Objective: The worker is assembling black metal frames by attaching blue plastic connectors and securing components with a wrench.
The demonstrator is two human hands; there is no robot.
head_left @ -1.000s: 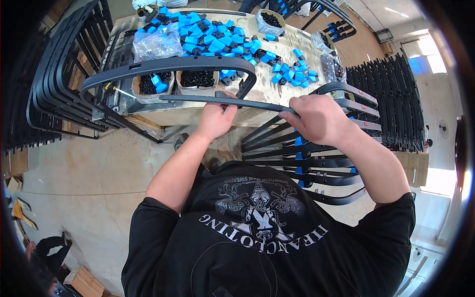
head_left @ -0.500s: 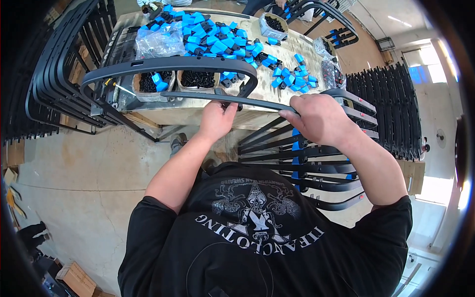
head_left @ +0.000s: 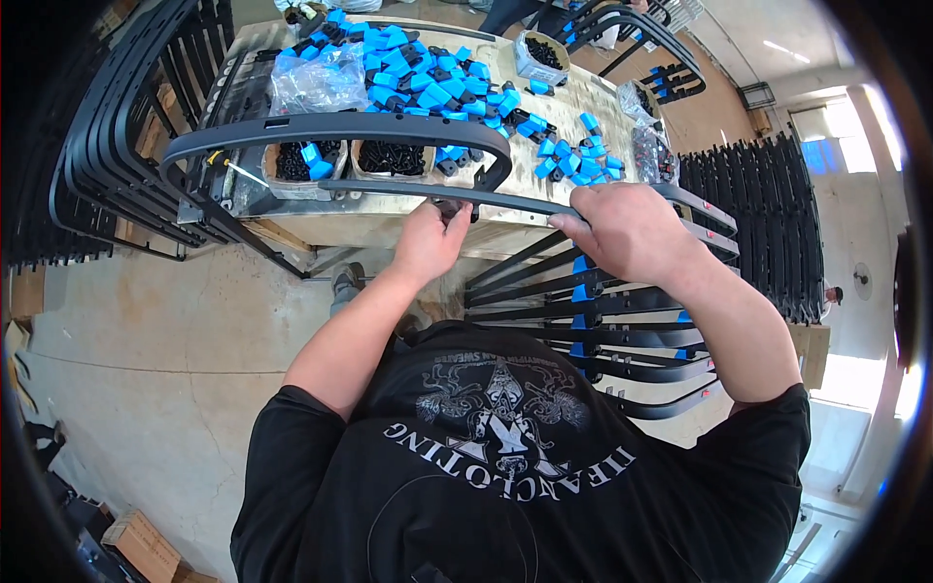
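Observation:
A dark metal tube frame (head_left: 379,127) with a rounded end extends over the near edge of the table. Its near side is a long flat bar (head_left: 515,202) that runs toward my right hand (head_left: 627,233). That hand is closed round the bar, thumb along its near side. My left hand (head_left: 431,240) is below the bar, its fingers closed on a small black part (head_left: 451,207) at the underside. The fingers hide most of that part's shape. Just above it, a short black upright bracket (head_left: 483,178) shows inside the frame's bend.
Blue-and-black plastic pieces (head_left: 428,83) heap on the wooden table (head_left: 389,201). Boxes of black screws (head_left: 392,157) and a yellow-handled screwdriver (head_left: 233,167) lie near its edge. Stacked dark frames (head_left: 126,126) stand left; more frames (head_left: 622,335) rest beneath my right arm. Behind is another person (head_left: 520,14).
Both hands keep their grip, and the frame has barely shifted. The view has tilted slightly.

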